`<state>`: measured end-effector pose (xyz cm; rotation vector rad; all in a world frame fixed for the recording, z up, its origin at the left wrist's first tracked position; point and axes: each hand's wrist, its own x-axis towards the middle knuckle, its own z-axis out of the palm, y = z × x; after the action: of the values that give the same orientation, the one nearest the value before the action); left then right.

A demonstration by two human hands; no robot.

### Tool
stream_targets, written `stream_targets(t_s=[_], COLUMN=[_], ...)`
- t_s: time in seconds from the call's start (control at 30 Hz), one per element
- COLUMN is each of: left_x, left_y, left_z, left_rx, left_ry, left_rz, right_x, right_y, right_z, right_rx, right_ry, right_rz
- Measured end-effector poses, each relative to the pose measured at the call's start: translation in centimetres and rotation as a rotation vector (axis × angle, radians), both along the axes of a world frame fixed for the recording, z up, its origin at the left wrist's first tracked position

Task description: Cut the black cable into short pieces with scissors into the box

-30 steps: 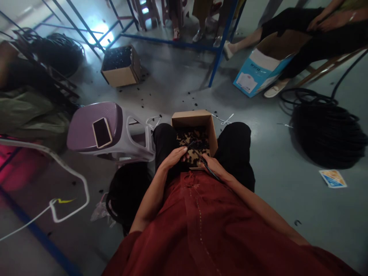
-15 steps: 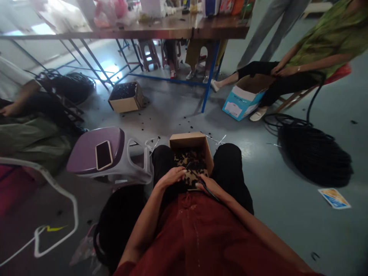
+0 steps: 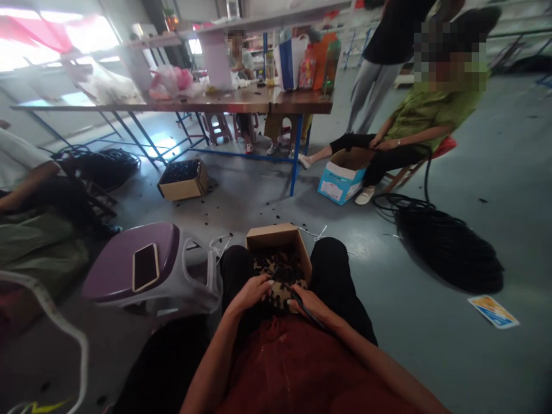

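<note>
An open cardboard box [image 3: 272,232] stands between my knees. Small black pieces [image 3: 282,257] lie scattered over its bottom. Above its near side, the fingers of my left hand [image 3: 255,292] are closed on a small dark piece [image 3: 276,272], whose exact shape is too small to make out. To the right, my right hand [image 3: 309,302] is closed around a black cord [image 3: 311,315], which runs back under the palm toward my wrist. A short gap separates the two hands.
Left of me, a purple-topped stool [image 3: 110,253] carries a phone [image 3: 145,267]. Black cord lies coiled on the floor [image 3: 448,247] at right. Ahead are a long table [image 3: 241,100], another box of black pieces [image 3: 183,187] and a blue box [image 3: 336,187] beside a seated person [image 3: 425,123].
The view has tilted up, so the table and people show more fully and my hands sit lower in the picture. Both hands stay over the box, still closed.
</note>
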<state>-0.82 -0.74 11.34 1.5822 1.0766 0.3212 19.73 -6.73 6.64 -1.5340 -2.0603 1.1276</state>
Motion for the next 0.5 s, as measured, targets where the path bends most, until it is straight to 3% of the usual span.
stream_targets(t_s=[0.13, 0.27, 0.5], left_x=[-0.1, -0.2, -0.5], left_y=[-0.8, -1.5, -1.3], left_z=[-0.3, -0.8, -0.8], left_rx=[-0.281, -0.507, -0.481], left_ry=[-0.297, -0.446, -0.406], left_rz=[0.060, 0.149, 0.094], right_x=[0.0, 0.1, 0.5], right_y=[-0.1, -0.2, -0.2], right_z=[0.8, 1.1, 1.5], right_rx=[0.030, 0.065, 0.061], right_ry=[-0.017, -0.011, -0.030], right_rz=[-0.010, 0.010, 0.042])
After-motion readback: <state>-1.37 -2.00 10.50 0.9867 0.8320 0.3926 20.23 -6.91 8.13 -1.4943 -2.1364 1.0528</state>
